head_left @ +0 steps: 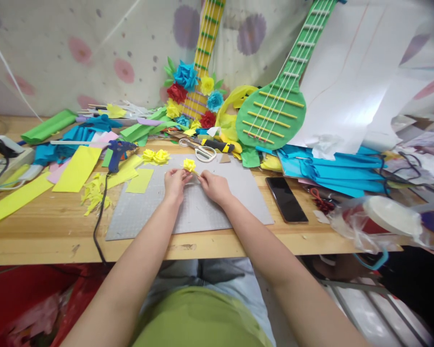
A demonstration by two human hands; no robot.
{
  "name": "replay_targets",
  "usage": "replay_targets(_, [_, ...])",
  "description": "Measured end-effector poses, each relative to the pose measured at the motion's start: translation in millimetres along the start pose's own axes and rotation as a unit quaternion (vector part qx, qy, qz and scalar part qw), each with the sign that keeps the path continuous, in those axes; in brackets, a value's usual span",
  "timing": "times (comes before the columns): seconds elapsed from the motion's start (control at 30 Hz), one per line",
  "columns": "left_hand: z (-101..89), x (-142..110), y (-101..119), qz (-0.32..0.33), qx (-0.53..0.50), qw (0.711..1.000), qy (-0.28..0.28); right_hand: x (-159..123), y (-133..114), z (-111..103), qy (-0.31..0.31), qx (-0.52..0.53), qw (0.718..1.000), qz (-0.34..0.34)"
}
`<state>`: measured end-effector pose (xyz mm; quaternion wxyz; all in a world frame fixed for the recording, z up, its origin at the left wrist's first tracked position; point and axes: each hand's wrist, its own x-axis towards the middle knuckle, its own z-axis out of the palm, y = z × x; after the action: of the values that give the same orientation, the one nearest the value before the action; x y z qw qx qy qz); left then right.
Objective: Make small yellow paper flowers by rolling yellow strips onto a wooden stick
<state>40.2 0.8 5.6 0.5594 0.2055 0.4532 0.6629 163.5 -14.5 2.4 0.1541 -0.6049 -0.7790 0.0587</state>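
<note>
Above the grey cutting mat [198,212], a small yellow paper flower [189,165] sits upright between my two hands. My left hand [176,185] is closed at the flower's base, its fingertips pinching from the left. From the other side, my right hand [214,187] pinches a thin yellowish piece that reaches into the flower's lower right; whether it is a petal strip or a stem I cannot tell. Two finished-looking yellow paper flowers [156,156] lie at the mat's back left edge. Beside them rests a yellow paper rectangle [140,180].
A blue glue gun [117,154] with a trailing black cord stands left. Scissors [204,153] lie behind the mat, a phone [286,199] to its right. Paper-covered green [271,115] and yellow [202,58] instrument models lean at the back. Yellow scraps [96,193] litter the left.
</note>
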Motion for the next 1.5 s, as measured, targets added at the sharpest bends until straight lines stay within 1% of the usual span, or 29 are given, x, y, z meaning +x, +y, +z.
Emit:
replay_targets(0.13, [-0.7,-0.3,3.9,-0.014,-0.004,1.0,-0.011,-0.5,1.1,0.1,0.005,0.003,1.0,-0.006])
replay_targets(0.3, [-1.2,-1.8,6.5,-0.005,-0.006,1.0,0.01,-1.2,-0.2,0.6,0.006,0.003,0.999,-0.034])
replay_targets(0.43, [-2.2,0.7,7.3,-0.022,-0.03,0.999,0.015,-1.7,-0.3,-1.5,0.002,0.007,0.999,-0.045])
replay_targets(0.5, [-3.8,3.4,9.6,-0.028,-0.044,0.998,0.025,-1.9,4.0,-4.5,0.003,0.014,0.998,-0.054])
replay_targets(0.6, [-8.0,9.3,16.0,-0.022,-0.065,0.997,0.047,-2.0,17.0,-12.5,0.006,0.028,0.997,-0.069])
replay_targets(0.67, [-11.0,13.2,20.4,-0.018,-0.079,0.995,0.063,-1.7,26.9,-18.2,0.011,0.04,0.998,-0.055])
replay_targets(0.73, [-12.6,15.6,22.8,-0.023,-0.081,0.994,0.064,-1.0,34.4,-21.8,0.029,0.06,0.997,-0.027])
replay_targets(0.8, [-12.2,15.4,21.9,-0.026,-0.063,0.997,0.044,0.1,37.4,-22.2,0.044,0.086,0.995,-0.001])
replay_targets(0.9, [-8.1,9.9,15.7,-0.044,-0.012,0.999,-0.021,1.5,34.4,-18.1,0.067,0.124,0.99,0.019])
replay_targets(1.0, [-3.3,1.3,9.0,-0.071,0.045,0.992,-0.09,1.9,28.7,-14.7,0.084,0.172,0.981,0.018])
replay_targets(1.1, [-1.1,-5.4,5.8,-0.082,0.095,0.983,-0.132,0.7,25.8,-16.8,0.094,0.21,0.973,0.016])
replay_targets(1.2, [-1.7,-7.7,4.7,-0.099,0.121,0.973,-0.171,-1.2,25.1,-21.8,0.091,0.229,0.969,0.008])
replay_targets(1.27, [-2.7,-7.6,3.8,-0.1,0.136,0.968,-0.187,-2.0,24.4,-23.8,0.076,0.239,0.968,-0.007])
replay_targets(1.37, [-3.8,-7.4,1.9,-0.087,0.163,0.963,-0.196,-1.9,23.4,-22.5,0.052,0.249,0.967,-0.021])
replay_targets(1.5, [-3.1,-8.1,0.9,-0.083,0.161,0.961,-0.21,0.0,23.8,-17.7,0.053,0.255,0.965,-0.013])
